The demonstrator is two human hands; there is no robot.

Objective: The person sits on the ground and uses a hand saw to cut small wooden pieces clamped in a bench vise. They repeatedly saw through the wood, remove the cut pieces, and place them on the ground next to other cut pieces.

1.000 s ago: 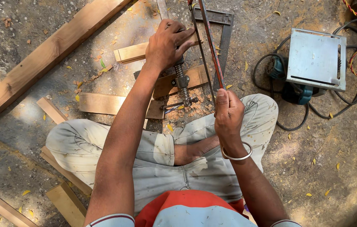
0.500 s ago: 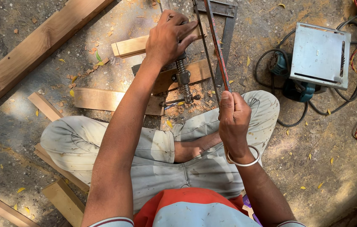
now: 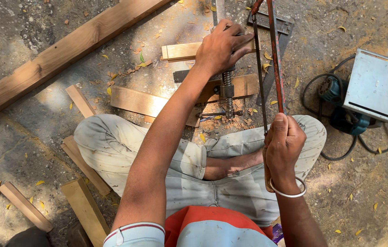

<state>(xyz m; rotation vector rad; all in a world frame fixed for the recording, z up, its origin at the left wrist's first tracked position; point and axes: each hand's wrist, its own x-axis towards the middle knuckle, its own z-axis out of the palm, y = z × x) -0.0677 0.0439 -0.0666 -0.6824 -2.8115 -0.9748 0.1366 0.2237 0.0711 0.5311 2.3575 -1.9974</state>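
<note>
The hacksaw stands almost on end in the middle of the scene, its red frame and thin dark blade running from the far edge down to the right hand, which is closed tight round the handle just above the person's crossed legs. The left hand is clamped down over the top of a metal clamp and the small wooden block beside it, fingers curled over the far side.

To saw well here, I judge the left hand should keep pressing the work flat so it cannot chatter, with its fingers clear of the blade, which passes just to their right. The right hand should push in long, straight strokes along the line of the frame, without twisting the wrist, letting the blade bite under light pressure.

The saw itself looks worn: the frame's paint is dull and rusty red, and the blade is a narrow dark strip set parallel to it. Its far end runs out of view. A steel square lies on the ground behind it, wood offcuts lie to the left, and a grey power saw with a coiled cable sits to the right.
</note>
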